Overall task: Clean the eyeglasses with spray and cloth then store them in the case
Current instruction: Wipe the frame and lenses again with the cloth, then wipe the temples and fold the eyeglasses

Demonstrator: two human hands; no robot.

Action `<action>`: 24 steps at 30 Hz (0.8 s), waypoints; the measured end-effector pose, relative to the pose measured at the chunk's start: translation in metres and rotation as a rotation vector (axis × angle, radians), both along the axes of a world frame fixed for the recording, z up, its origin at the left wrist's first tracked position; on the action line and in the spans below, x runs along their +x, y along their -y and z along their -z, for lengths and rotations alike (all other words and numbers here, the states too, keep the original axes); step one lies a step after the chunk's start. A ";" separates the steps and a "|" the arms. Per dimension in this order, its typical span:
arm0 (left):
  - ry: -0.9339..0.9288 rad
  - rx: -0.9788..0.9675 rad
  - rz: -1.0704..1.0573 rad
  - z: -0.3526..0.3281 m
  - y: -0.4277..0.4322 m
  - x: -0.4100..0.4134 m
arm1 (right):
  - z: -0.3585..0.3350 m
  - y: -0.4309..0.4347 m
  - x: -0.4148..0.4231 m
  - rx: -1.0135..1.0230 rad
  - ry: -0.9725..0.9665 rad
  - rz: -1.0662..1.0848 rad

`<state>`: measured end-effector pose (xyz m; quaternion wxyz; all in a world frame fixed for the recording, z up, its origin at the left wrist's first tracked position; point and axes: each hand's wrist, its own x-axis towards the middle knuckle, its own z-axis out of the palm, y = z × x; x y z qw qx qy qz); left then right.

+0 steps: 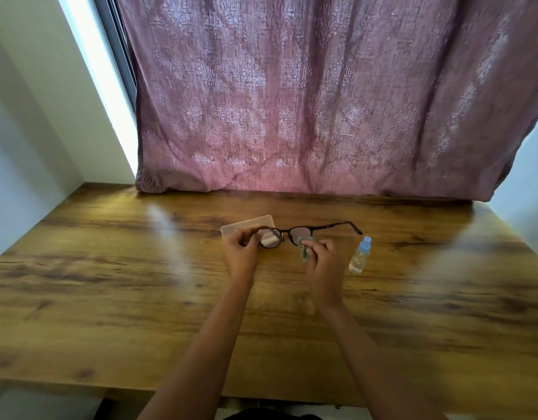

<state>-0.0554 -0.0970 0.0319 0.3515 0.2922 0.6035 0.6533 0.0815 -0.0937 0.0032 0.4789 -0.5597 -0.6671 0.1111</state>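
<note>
Dark-framed eyeglasses (319, 228) are held above the wooden table (110, 298), their temples unfolded. My left hand (240, 253) pinches the frame at its left end. My right hand (323, 265) pinches a small grey cloth (304, 248) against the right lens. A translucent case (246, 227) lies closed on the table just behind my left hand. A small clear spray bottle (359, 256) with a light blue cap stands to the right of my right hand.
A mauve patterned curtain (322, 101) hangs down to the table's back edge. White walls (25, 131) close in on the left and right. The table's front edge runs near the bottom of the view.
</note>
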 end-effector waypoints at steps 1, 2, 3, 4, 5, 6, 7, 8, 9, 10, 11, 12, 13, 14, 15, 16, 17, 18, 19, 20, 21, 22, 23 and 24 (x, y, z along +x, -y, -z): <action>-0.002 0.010 -0.009 -0.001 0.000 0.000 | 0.000 -0.001 0.003 -0.020 -0.025 0.034; -0.013 0.009 -0.019 -0.001 -0.001 -0.001 | 0.000 -0.003 0.005 -0.040 -0.051 0.065; -0.042 -0.004 -0.033 -0.003 -0.001 -0.002 | 0.000 -0.003 0.007 -0.063 -0.077 0.092; -0.088 -0.024 -0.051 -0.005 -0.002 -0.003 | 0.001 -0.004 0.008 -0.094 -0.100 0.113; -0.148 -0.041 -0.068 -0.008 -0.004 -0.004 | 0.003 -0.005 0.009 -0.140 -0.127 0.128; -0.207 -0.051 -0.081 -0.010 -0.005 -0.005 | 0.005 -0.005 0.009 -0.188 -0.161 0.141; -0.259 -0.054 -0.089 -0.011 -0.006 -0.005 | 0.006 -0.006 0.009 -0.235 -0.200 0.154; -0.304 -0.052 -0.092 -0.013 -0.006 -0.005 | 0.006 -0.005 0.009 -0.273 -0.245 0.167; -0.341 -0.043 -0.092 -0.016 -0.006 -0.004 | 0.005 -0.004 0.009 -0.302 -0.301 0.176; -0.370 -0.027 -0.089 -0.019 -0.006 -0.004 | 0.003 -0.002 0.010 -0.323 -0.366 0.182; -0.396 -0.013 -0.084 -0.022 -0.007 -0.004 | 0.000 -0.001 0.010 -0.338 -0.431 0.193; -0.427 -0.004 -0.079 -0.025 -0.007 -0.004 | -0.005 0.001 0.010 -0.342 -0.481 0.212; -0.462 -0.004 -0.074 -0.028 -0.007 -0.005 | -0.009 0.002 0.011 -0.334 -0.515 0.234; -0.496 -0.007 -0.068 -0.031 -0.007 -0.005 | -0.015 0.003 0.011 -0.309 -0.543 0.252; -0.518 -0.002 -0.059 -0.033 -0.008 -0.005 | -0.022 0.004 0.010 -0.265 -0.566 0.266; -0.536 0.004 -0.048 -0.034 -0.008 -0.006 | -0.030 0.005 0.010 -0.199 -0.572 0.276; -0.553 0.012 -0.035 -0.034 -0.010 -0.007 | -0.038 0.006 0.009 -0.112 -0.562 0.283; -0.568 0.014 -0.020 -0.034 -0.010 -0.008 | -0.046 0.006 0.007 -0.016 -0.541 0.275; -0.584 0.016 -0.003 -0.034 -0.011 -0.009 | -0.053 0.006 0.005 0.084 -0.508 0.253; -0.604 0.019 0.018 -0.034 -0.012 -0.010 | -0.059 0.006 0.002 0.177 -0.451 0.220; -0.627 0.025 0.043 -0.033 -0.013 -0.011 | -0.065 0.004 -0.002 0.257 -0.367 0.188; -0.652 0.036 0.066 -0.034 -0.013 -0.012 | -0.070 0.003 -0.008 0.316 -0.269 0.155; -0.678 0.049 0.085 -0.034 -0.012 -0.014 | -0.074 0.000 -0.014 0.349 -0.170 0.117; -0.705 0.065 0.099 -0.035 -0.011 -0.015 | -0.079 -0.002 -0.021 0.353 -0.080 0.063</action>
